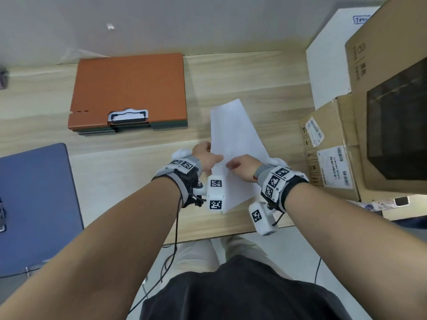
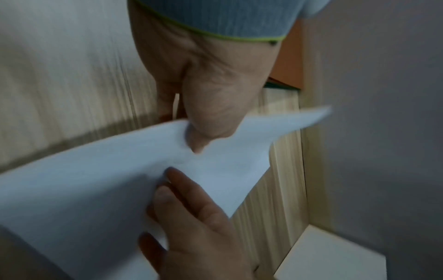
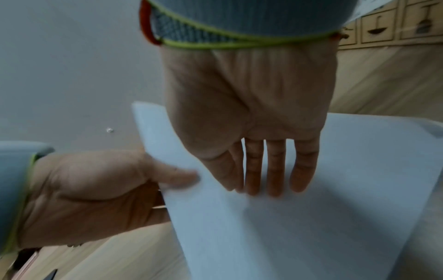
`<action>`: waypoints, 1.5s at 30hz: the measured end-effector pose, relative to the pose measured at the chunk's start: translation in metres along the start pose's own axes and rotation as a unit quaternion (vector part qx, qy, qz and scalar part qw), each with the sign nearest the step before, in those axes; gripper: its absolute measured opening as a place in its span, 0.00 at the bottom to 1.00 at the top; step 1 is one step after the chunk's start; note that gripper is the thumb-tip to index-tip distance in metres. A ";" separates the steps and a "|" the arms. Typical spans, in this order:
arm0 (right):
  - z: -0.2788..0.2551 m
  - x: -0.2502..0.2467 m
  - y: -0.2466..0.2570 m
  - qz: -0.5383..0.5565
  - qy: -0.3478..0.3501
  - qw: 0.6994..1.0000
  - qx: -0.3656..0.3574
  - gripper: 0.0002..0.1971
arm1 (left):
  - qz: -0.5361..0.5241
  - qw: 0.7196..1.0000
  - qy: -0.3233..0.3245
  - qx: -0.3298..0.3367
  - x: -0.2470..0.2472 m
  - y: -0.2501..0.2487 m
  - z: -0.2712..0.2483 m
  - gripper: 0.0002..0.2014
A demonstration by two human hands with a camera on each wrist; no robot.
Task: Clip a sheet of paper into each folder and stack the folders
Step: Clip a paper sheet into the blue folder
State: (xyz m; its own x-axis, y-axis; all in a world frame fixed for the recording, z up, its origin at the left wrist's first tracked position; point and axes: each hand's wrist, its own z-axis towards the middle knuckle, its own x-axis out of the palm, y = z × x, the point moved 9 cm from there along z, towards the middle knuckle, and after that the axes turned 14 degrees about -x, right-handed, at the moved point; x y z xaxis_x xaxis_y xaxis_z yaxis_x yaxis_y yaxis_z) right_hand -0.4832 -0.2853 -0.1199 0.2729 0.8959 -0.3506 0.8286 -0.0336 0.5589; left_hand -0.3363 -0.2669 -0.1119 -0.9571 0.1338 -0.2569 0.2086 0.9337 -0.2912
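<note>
I hold a white sheet of paper (image 1: 233, 135) tilted above the wooden table, right of centre. My left hand (image 1: 212, 158) pinches its left edge, thumb on top (image 2: 196, 140); the fingers beneath are hidden. My right hand (image 1: 231, 166) lies on the sheet with straight fingers (image 3: 275, 180) close beside the left thumb. An orange folder (image 1: 129, 88) with a white clip tops a stack of dark green folders at the back left. A blue folder (image 1: 34, 204) lies closed at the near left.
Cardboard boxes (image 1: 332, 144) and a white box (image 1: 330, 61) crowd the table's right side. The wall runs right behind the orange folder. The table's front edge (image 1: 208, 234) is just below my wrists. Bare wood (image 1: 129, 162) separates the folders and the sheet.
</note>
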 end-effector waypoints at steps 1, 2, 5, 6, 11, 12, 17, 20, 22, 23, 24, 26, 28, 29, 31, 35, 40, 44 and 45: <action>-0.001 -0.001 -0.006 0.003 -0.005 1.000 -0.001 0.22 | 0.049 0.998 -0.040 0.020 -0.003 -0.004 -0.002 0.11; -0.005 -0.005 -0.013 0.010 -0.023 1.000 0.000 0.21 | 0.086 0.992 -0.085 0.031 -0.009 -0.005 -0.007 0.07; -0.019 -0.033 -0.033 0.058 -0.140 0.988 0.029 0.32 | 0.073 0.990 -0.110 0.043 -0.022 -0.002 -0.021 0.06; -0.025 -0.047 -0.037 0.078 -0.191 0.978 0.035 0.42 | 0.032 0.994 -0.103 0.034 -0.029 0.002 -0.026 0.05; -0.035 -0.076 0.004 0.173 -0.178 0.968 -0.048 0.38 | -0.115 0.986 -0.117 0.024 -0.091 0.029 -0.065 0.21; -0.035 -0.075 0.022 0.194 -0.153 0.966 -0.076 0.30 | -0.136 0.983 -0.119 0.029 -0.103 0.033 -0.071 0.23; -0.035 -0.053 0.107 0.196 -0.155 0.958 -0.138 0.16 | -0.202 0.960 -0.177 0.078 -0.172 0.064 -0.113 0.14; -0.024 -0.029 0.143 0.149 -0.154 0.965 -0.152 0.11 | -0.203 0.944 -0.247 0.082 -0.216 0.106 -0.122 0.11; -0.016 -0.009 0.158 0.118 -0.144 0.972 -0.145 0.11 | -0.154 0.943 -0.292 0.042 -0.243 0.147 -0.126 0.13; -0.014 0.005 0.166 0.106 -0.138 0.975 -0.140 0.11 | -0.129 0.943 -0.306 0.013 -0.257 0.175 -0.122 0.16; -0.005 0.023 0.175 0.100 -0.132 0.975 -0.145 0.11 | -0.106 0.944 -0.311 -0.024 -0.270 0.207 -0.118 0.21; 0.007 0.052 0.185 0.085 -0.112 0.981 -0.134 0.13 | -0.070 0.943 -0.312 -0.088 -0.289 0.262 -0.113 0.29; 0.017 0.077 0.189 0.074 -0.100 0.986 -0.111 0.12 | -0.059 0.930 -0.336 -0.136 -0.309 0.308 -0.111 0.26; 0.018 0.086 0.189 0.074 -0.092 0.988 -0.102 0.11 | -0.055 0.923 -0.348 -0.157 -0.314 0.327 -0.111 0.26; 0.028 0.110 0.194 0.065 -0.081 0.990 -0.091 0.10 | -0.037 0.912 -0.349 -0.211 -0.328 0.370 -0.106 0.36; 0.045 0.147 0.207 0.062 -0.075 0.992 -0.082 0.17 | -0.002 0.899 -0.353 -0.260 -0.354 0.422 -0.084 0.52; 0.062 0.162 0.222 0.067 -0.081 0.992 -0.073 0.14 | 0.032 0.898 -0.345 -0.273 -0.367 0.438 -0.065 0.53; 0.069 0.159 0.226 0.088 -0.094 0.990 -0.065 0.08 | 0.054 0.903 -0.332 -0.266 -0.366 0.441 -0.050 0.57; 0.070 0.157 0.225 0.095 -0.098 0.989 -0.061 0.07 | 0.058 0.904 -0.332 -0.263 -0.364 0.440 -0.050 0.57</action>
State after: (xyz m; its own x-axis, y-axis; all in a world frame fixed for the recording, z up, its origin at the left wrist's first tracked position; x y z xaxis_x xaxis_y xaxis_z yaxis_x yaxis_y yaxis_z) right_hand -0.2199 -0.1835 -0.1016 0.5170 0.7753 -0.3628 0.6911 -0.1280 0.7114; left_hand 0.0939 0.1115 -0.1001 -0.5668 0.1739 -0.8053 0.0078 0.9786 0.2058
